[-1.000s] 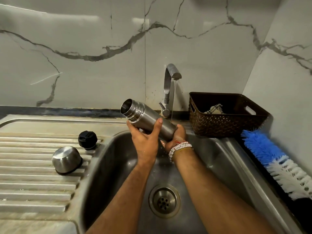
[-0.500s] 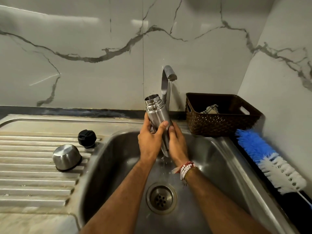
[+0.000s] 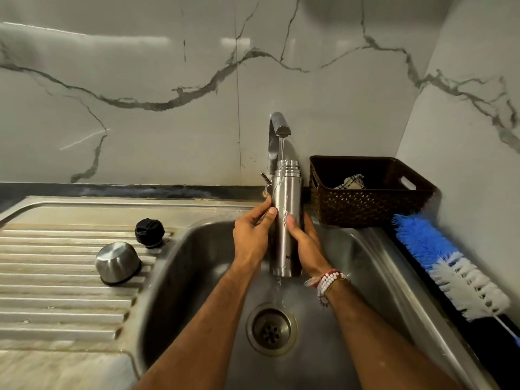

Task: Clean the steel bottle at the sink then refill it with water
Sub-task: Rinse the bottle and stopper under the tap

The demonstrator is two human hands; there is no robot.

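steel bottle [image 3: 285, 220] is upright in the air above the sink [image 3: 197, 263], its open threaded mouth right under the spout of the tap [image 3: 277, 128]. a thin stream of water [image 3: 281, 147] meets the mouth near its left edge. more water trickles down the side and falls from the base toward the drain [image 3: 271, 329].

my left hand [image 3: 250, 237] grips the bottle's left side, fingers curled round the back and thumb laid on the front. my right hand [image 3: 305, 243] clasps the right side a little lower, thumb pressed on the front and fingers wrapped behind. a white and red beaded bracelet [image 3: 327, 281] sits on my right wrist.

on the ribbed draining board [image 3: 56, 277] to the left, a steel cup lid [image 3: 117, 261] lies mouth down. a black stopper [image 3: 149, 231] stands just behind it, near the basin edge, the two apart.

right of the tap, on the bench, a dark woven basket [image 3: 365, 204] holds a crumpled cloth [image 3: 350, 182]. in front of the basket, a bottle brush [image 3: 444, 263] with blue and white bristles lies along the sink's right edge. grey-veined marble wall [image 3: 140, 80] rises behind.
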